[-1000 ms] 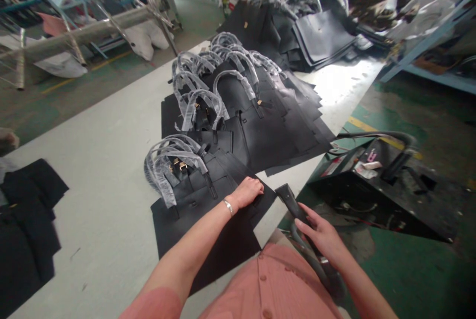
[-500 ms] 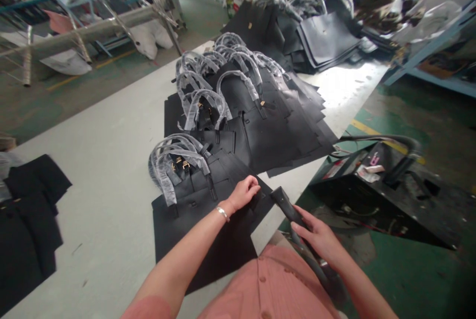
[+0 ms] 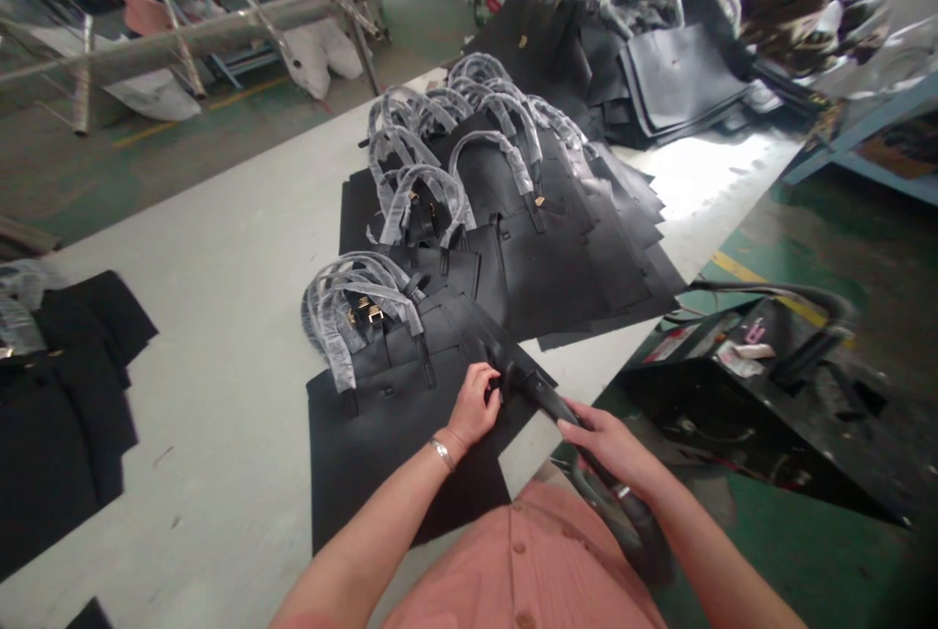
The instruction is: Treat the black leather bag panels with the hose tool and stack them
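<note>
My right hand (image 3: 601, 439) is wrapped round a black hose nozzle (image 3: 549, 399), whose tip sits over the right edge of a black leather-like bag panel (image 3: 396, 473). Beside that tip, my left hand (image 3: 475, 402) curls its fingers over the panel; a small dark piece shows at the fingertips, but I cannot make out what it is. At the panel's far end, plastic-wrapped handles (image 3: 359, 282) arch up near gold-coloured buckles (image 3: 375, 314). From the nozzle, a thick black hose (image 3: 645, 531) bends down past my right forearm.
More black panels with wrapped handles (image 3: 528, 160) overlap farther up the pale table (image 3: 227, 229). Another dark stack (image 3: 59, 414) lies at the left. A black machine (image 3: 762, 404) with a curved tube stands right of the table edge. Metal racks (image 3: 278, 14) fill the far left.
The nozzle has moved forward and left, so its tip is now over the panel beside my left hand. My left hand has shifted slightly, its fingers still curled. The view has turned slightly.
</note>
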Tool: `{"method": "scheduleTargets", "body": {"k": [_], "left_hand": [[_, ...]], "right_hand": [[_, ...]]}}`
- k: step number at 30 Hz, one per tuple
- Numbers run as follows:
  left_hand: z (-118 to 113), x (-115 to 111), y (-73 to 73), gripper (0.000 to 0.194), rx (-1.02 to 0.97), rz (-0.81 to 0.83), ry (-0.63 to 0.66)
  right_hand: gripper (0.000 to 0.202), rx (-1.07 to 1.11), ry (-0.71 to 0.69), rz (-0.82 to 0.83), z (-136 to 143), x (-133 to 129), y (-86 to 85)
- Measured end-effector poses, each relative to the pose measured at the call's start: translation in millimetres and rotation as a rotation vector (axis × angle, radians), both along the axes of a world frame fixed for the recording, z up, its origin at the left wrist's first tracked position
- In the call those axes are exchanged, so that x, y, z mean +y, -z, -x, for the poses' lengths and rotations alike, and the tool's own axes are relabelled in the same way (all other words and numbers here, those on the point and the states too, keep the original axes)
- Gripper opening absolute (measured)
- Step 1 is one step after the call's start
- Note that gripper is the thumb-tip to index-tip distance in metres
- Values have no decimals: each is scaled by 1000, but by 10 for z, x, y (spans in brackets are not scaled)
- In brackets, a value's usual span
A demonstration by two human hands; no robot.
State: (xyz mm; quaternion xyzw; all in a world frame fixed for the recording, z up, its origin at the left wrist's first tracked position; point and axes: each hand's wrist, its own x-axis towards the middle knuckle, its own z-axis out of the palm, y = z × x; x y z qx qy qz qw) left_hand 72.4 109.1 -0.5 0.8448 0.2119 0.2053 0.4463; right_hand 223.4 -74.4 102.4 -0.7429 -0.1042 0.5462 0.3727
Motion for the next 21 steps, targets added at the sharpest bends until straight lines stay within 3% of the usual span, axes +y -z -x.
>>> {"method": "scheduleTargets", "body": {"k": [9, 15, 21], "left_hand": [[-29, 13, -41, 30, 15, 18, 38], [-37, 7, -48, 29, 43, 12, 7], [-47, 23, -64, 30, 47, 8, 18]], "right_hand": [[55, 7, -3, -16, -30, 136, 23], [63, -34, -6, -6, 16, 80, -53], [69, -130, 155, -46, -107, 242, -109]]}}
